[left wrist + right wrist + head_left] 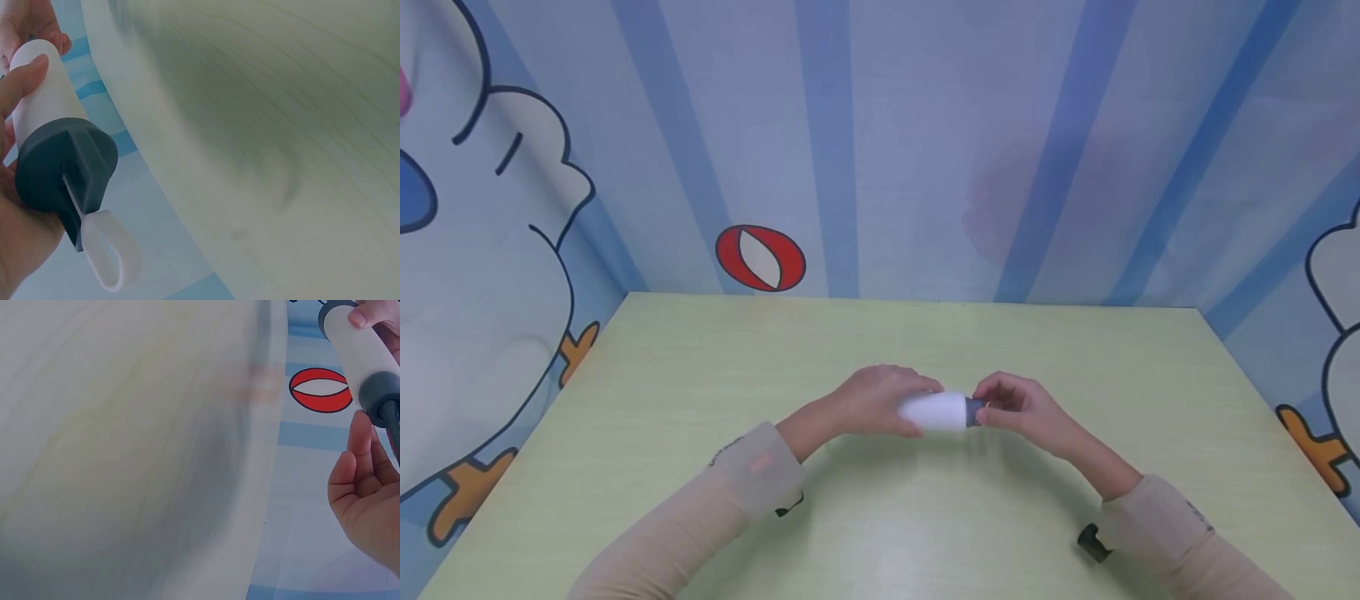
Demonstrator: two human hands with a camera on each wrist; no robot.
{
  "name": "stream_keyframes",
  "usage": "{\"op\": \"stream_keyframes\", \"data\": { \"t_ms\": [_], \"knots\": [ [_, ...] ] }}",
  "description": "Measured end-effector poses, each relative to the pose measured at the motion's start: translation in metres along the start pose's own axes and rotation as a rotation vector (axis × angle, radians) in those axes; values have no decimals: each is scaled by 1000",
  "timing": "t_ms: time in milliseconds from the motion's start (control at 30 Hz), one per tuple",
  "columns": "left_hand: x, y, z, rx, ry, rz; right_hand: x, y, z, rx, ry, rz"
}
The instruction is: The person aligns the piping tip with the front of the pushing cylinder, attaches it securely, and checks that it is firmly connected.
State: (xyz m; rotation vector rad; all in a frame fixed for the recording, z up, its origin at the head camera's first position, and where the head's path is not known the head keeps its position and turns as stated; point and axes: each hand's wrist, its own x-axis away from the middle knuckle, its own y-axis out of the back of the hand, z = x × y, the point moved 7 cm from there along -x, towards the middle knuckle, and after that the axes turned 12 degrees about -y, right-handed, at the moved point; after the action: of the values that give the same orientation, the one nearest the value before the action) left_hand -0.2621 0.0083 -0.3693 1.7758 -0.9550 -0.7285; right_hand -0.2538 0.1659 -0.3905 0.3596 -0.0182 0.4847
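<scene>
A white tube [934,412] with dark grey ends lies roughly level above the table, held between both hands. My left hand [880,402] grips its body, thumb on the near side. At the left end, the left wrist view shows a wide dark grey cap [53,165] with two prongs and a white loop [111,250] hanging from it. My right hand [1026,412] pinches the narrow grey tip [973,412] at the other end with thumb and finger. In the right wrist view this end is a round grey collar [379,394] with a thin stem, partly cut off by the frame.
Below the hands spreads a pale green table [737,350], with the arms' shadows on it. Blue striped walls [910,150] with cartoon figures and a red-and-white oval [761,258] stand behind and at the sides. A black device [1093,542] hangs at the right wrist.
</scene>
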Motion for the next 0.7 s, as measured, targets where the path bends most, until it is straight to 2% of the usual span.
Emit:
{"op": "stream_keyframes", "data": {
  "t_ms": [300,533,700],
  "knots": [
    [0,-1,2,-10,2,8,-2,1,-5,7,-27,4],
    [1,-1,3,-4,-1,9,-2,-3,-4,62,7,17],
    [1,-2,1,20,-3,4,-2,-4,-4,29,9,29]
  ]
}}
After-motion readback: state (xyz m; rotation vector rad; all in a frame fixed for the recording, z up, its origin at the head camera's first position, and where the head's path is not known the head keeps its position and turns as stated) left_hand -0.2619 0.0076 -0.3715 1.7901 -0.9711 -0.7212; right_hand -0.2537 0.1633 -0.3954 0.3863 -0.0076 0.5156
